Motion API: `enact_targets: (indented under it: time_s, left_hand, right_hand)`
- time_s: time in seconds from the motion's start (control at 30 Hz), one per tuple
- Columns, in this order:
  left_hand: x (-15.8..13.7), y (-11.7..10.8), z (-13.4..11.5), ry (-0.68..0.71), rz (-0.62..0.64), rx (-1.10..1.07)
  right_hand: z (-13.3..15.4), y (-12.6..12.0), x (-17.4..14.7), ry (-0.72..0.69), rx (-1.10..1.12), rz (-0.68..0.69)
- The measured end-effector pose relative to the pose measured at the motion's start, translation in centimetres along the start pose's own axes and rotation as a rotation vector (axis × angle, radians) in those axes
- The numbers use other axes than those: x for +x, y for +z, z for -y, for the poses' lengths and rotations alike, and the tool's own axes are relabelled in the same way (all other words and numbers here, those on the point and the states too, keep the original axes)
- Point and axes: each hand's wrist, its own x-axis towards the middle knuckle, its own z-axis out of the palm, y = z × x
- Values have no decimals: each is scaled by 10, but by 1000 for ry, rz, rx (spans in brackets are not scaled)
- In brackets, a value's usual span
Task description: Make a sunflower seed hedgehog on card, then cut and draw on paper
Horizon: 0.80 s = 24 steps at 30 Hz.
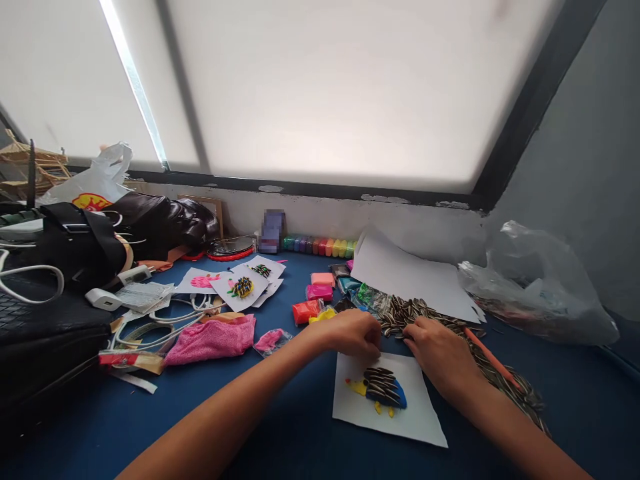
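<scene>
My left hand (356,333) hovers over the top edge of a white sheet of paper (417,420), fingers curled in; whatever they pinch is hidden. On that sheet is a clay hedgehog with a yellow head (358,387), small yellow feet and a blue body (400,395), its back covered by rows of striped sunflower seeds (381,383). My right hand (440,353) reaches to the near edge of a pile of sunflower seeds (407,312), fingertips pressed together at the seeds. I cannot make out what is between them.
Red (306,311) and pink clay packets (320,292) lie behind my left hand. Finished seed pictures (242,287) and a pink cloth (213,340) are on the left. An orange stick (493,360) crosses the seeds. Paper sheets (410,270) and a plastic bag (545,287) stand at the right.
</scene>
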Motion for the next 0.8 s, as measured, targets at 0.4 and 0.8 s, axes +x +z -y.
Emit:
enact_targets:
  time_s: [0.4, 0.8]
  left_hand:
    - [-1, 8, 9, 79, -67, -35]
    - [-5, 14, -1, 174, -244, 80]
  right_hand:
    - [-3, 7, 8, -12, 7, -87]
    - [3, -24, -29, 122, 604, 82]
